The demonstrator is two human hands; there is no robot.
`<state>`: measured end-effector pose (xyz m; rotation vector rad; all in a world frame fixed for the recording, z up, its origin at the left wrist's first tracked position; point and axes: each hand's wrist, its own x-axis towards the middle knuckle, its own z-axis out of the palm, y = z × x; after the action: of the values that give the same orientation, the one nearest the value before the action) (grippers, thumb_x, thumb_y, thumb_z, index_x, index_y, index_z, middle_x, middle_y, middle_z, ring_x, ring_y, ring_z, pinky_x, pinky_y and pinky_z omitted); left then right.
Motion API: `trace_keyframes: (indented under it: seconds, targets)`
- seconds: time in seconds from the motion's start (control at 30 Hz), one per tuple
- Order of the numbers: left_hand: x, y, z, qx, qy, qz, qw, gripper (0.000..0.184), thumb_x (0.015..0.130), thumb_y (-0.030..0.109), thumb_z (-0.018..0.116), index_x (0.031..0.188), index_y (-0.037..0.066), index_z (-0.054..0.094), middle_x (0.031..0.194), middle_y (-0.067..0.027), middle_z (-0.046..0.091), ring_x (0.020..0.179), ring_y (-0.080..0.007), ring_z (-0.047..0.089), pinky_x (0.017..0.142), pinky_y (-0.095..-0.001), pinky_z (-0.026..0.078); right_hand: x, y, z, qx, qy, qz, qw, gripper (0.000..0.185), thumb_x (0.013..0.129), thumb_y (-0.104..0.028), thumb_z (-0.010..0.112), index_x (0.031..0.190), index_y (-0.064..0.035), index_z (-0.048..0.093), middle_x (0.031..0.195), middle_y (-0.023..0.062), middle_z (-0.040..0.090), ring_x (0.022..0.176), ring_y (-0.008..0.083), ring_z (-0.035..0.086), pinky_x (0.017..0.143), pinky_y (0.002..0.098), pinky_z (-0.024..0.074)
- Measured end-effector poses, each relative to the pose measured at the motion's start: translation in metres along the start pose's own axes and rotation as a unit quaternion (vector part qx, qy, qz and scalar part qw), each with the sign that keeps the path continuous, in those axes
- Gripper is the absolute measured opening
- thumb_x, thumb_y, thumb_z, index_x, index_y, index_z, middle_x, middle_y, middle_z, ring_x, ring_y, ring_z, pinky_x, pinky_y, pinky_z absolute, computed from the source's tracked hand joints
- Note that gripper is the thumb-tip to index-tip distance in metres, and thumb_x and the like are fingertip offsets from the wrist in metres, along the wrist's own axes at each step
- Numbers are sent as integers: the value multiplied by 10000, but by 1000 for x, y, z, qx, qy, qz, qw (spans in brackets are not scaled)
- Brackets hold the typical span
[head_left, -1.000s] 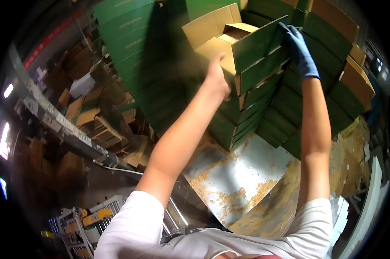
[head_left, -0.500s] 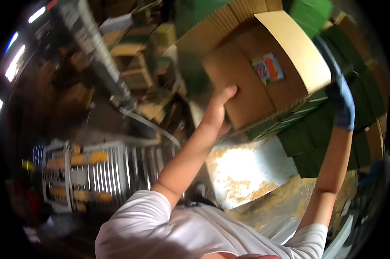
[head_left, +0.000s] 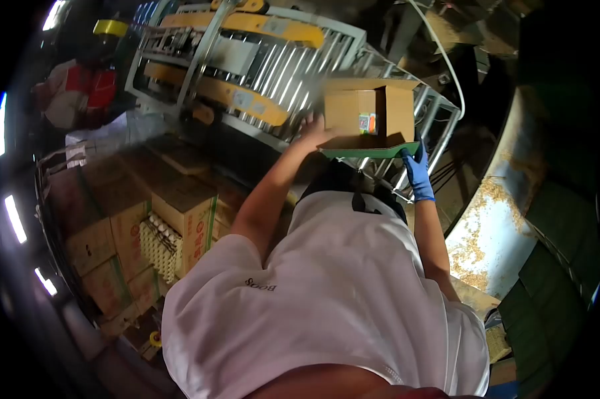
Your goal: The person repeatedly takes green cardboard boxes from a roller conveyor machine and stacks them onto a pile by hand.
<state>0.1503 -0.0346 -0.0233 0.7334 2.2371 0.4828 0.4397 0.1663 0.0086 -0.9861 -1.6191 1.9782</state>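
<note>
An open cardboard box (head_left: 340, 113) with a small colourful printed card (head_left: 367, 124) inside is over the end of the roller conveyor; whether it rests on the rollers I cannot tell. My right hand (head_left: 417, 174), in a blue glove, grips the near right corner of its green-faced flap (head_left: 373, 153). Beside the box's left side is my bare left hand (head_left: 311, 130), slightly blurred, its fingers stretched out and apart. Any contact between that hand and the cardboard is unclear.
Yellow guide arms (head_left: 247, 100) run along the roller conveyor (head_left: 290, 70). Stacked cartons (head_left: 117, 219) and egg trays (head_left: 162, 247) stand at left. A debris-strewn pale board (head_left: 489, 233) and green flattened cartons (head_left: 546, 286) lie at right. A white hose (head_left: 446, 56) curves behind.
The view has swung towards the conveyor. The box has moved from beside the green carton stack to over the rollers. My left hand has shifted off its inner wall; my right keeps hold.
</note>
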Motion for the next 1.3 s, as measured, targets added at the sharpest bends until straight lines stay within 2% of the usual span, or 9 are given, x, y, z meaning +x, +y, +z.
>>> trace_keyframes:
  seconds: [0.2, 0.4, 0.57, 0.67, 0.73, 0.8, 0.97, 1.17, 1.3]
  targets:
    - [-18, 103, -143, 179, 260, 233, 920, 1205, 653, 489, 897, 1578, 37, 272, 1602, -319, 237, 1507, -502, 166, 1222, -556, 186, -12, -91, 49, -507, 50, -325, 797, 960, 731, -439, 830, 1499, -32, 423, 1535, 227, 418, 1402, 450, 393, 1169, 569, 290]
    - [34, 127, -125, 316, 169, 275, 892, 124, 893, 132, 552, 996, 121, 621, 955, -105, 716, 845, -269, 721, 684, -428, 559, 23, -115, 124, -664, -117, -172, 719, 667, 722, -486, 796, 1253, -110, 647, 1295, 132, 633, 1235, 329, 562, 1127, 509, 366]
    - [44, 117, -123, 293, 19, 306, 906, 236, 871, 205, 631, 1089, 134, 688, 874, -98, 728, 784, -276, 726, 646, -416, 584, 59, -107, 122, -592, -136, -290, 739, 609, 671, -424, 823, 1165, -98, 677, 1148, 133, 690, 1071, 338, 644, 937, 466, 497]
    - [-37, 145, -203, 53, 136, 567, 810, 289, 698, 283, 766, 946, 156, 688, 885, -99, 704, 782, -317, 678, 637, -463, 544, 56, -107, 115, -561, -186, -255, 766, 731, 661, -326, 816, 1307, -63, 596, 1207, 195, 636, 1066, 403, 609, 926, 513, 489]
    - [52, 122, -123, 239, 64, 253, 935, 178, 788, 216, 644, 953, 166, 688, 958, -94, 712, 836, -295, 696, 604, -491, 551, 73, -72, 110, -570, -118, -410, 703, 774, 734, -466, 769, 1341, -32, 563, 1275, 227, 609, 1181, 492, 566, 1002, 580, 451]
    - [90, 97, -82, 330, 307, 342, 824, 188, 879, 224, 563, 1045, 155, 619, 1025, -44, 633, 909, -236, 633, 793, -394, 503, 83, -59, 91, -627, -205, -218, 719, 1027, 767, -682, 670, 1516, -39, 387, 1458, 251, 494, 1362, 514, 411, 1125, 624, 305]
    - [83, 93, -80, 392, 321, 337, 794, 194, 872, 221, 567, 1043, 130, 554, 985, -47, 601, 909, -218, 624, 779, -373, 490, 72, -53, 108, -652, -94, -251, 709, 1083, 781, -732, 624, 1564, -49, 316, 1550, 230, 399, 1437, 483, 312, 1160, 627, 229]
    - [34, 108, -98, 225, 34, 254, 940, 516, 874, 483, 659, 1167, 67, 572, 1147, -126, 638, 1035, -337, 643, 872, -496, 520, 55, -42, 117, -546, 23, -385, 744, 910, 875, -629, 668, 1478, 0, 404, 1503, 264, 413, 1376, 470, 381, 1125, 621, 294]
    - [-6, 49, -42, 224, 140, 303, 915, 879, 872, 615, 630, 1517, 76, 373, 1609, -210, 276, 1498, -404, 234, 1224, -530, 181, 58, -14, 101, -460, 70, -347, 814, 693, 882, -425, 761, 1314, 38, 479, 1317, 232, 499, 1258, 423, 448, 1100, 570, 340]
